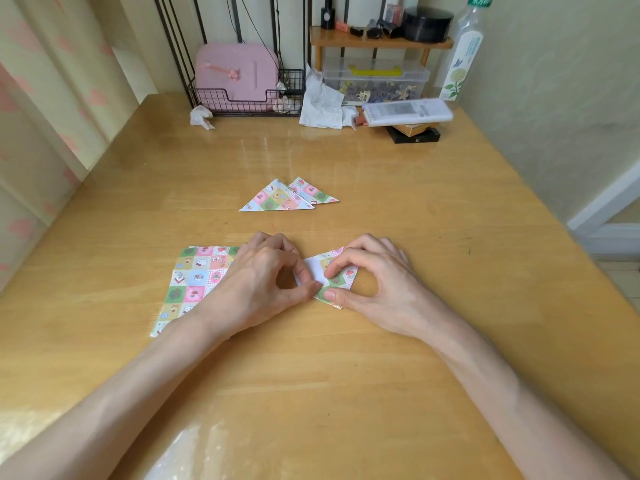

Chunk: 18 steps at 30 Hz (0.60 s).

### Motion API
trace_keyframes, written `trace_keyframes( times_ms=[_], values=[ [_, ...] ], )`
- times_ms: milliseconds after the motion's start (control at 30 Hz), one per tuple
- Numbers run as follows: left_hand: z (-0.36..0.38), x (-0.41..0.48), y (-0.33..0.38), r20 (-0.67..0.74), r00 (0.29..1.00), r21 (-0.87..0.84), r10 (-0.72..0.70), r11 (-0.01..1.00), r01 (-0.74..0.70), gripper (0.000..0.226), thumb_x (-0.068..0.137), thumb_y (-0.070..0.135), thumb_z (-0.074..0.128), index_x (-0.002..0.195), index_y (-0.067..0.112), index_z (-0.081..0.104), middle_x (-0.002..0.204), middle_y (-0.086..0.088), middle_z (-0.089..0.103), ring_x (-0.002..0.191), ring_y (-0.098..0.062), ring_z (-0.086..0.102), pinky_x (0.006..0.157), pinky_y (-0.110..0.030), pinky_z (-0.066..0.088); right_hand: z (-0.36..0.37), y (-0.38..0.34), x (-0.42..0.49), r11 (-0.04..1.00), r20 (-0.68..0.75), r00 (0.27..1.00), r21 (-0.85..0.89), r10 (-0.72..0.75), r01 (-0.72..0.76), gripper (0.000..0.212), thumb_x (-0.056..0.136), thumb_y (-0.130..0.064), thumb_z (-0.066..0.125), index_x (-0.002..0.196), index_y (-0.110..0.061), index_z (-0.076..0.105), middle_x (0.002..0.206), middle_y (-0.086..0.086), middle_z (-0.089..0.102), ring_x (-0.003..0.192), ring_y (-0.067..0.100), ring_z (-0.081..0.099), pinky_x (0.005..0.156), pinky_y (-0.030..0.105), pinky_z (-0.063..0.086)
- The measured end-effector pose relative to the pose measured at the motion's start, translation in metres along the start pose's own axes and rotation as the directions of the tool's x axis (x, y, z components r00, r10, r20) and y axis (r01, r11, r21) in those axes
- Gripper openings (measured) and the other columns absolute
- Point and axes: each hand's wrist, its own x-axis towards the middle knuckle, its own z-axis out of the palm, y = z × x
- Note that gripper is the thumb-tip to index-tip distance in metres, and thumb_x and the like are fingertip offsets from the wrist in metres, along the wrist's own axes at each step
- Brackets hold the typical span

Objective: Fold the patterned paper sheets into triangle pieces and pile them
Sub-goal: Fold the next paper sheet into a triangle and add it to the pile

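Open tabletop (467, 244) at right, also between folded triangles (277, 199) and far-edge clutter. Patterned sheets (194, 282) occupy near left. Wire basket (242, 103), crumpled tissue (320, 105), stacked boxes (412, 121), bottle (460, 60) block rear. Wall (554, 98) bounds right edge.

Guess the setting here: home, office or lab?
Probably a home desk, maybe in a bedroom: wooden table, small shelf of cosmetics, pink case in a wire rack, curtain at the left.

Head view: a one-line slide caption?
Left hand and right hand pinch a half-folded patterned sheet; two folded triangles overlap beyond, unfolded paper lies partly under the left hand.
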Motion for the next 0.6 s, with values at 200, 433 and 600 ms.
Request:
trace_keyframes(
  times_ms=[200,433,600],
  values=[
    [-0.0005,-0.0006,-0.0002,0.007,1.000,-0.008,0.030,1.000,-0.030,0.017,0.083,0.054,0.068,0.080,0.038,0.067,0.095,0.017,0.056,0.103,-0.014,0.047,0.098,-0.029,0.038,-0.0009,0.0012,-0.0012,1.000,-0.001,1.000,-0.009,-0.029,0.029,0.010,0.096,-0.043,0.066,0.104,-0.040,0.071,0.109,-0.021,0.054,0.112,0.001,0.045,0.100,0.026,0.029],
    [-0.0043,-0.0013,0.0028,0.017,0.999,0.017,0.036,0.999,-0.036,0.017,0.088,0.049,0.071,0.094,0.044,0.057,0.098,0.018,0.054,0.105,-0.013,0.044,0.097,-0.034,0.035,0.0016,-0.0023,-0.0026,0.999,-0.016,1.000,-0.048,-0.004,0.003,0.038,0.075,-0.062,0.079,0.105,-0.042,0.068,0.110,-0.022,0.050,0.111,0.000,0.043,0.102,0.033,0.031],
    [-0.0064,-0.0014,0.0031,0.056,0.998,0.073,0.036,0.997,-0.040,0.010,0.091,0.053,0.067,0.091,0.044,0.065,0.100,0.017,0.055,0.110,-0.009,0.041,0.093,-0.032,0.027,0.0016,-0.0041,-0.0011,0.998,0.008,1.000,-0.063,0.028,-0.028,0.044,0.075,-0.063,0.078,0.112,-0.044,0.065,0.112,-0.024,0.048,0.112,0.000,0.041,0.099,0.030,0.028]
  ],
)
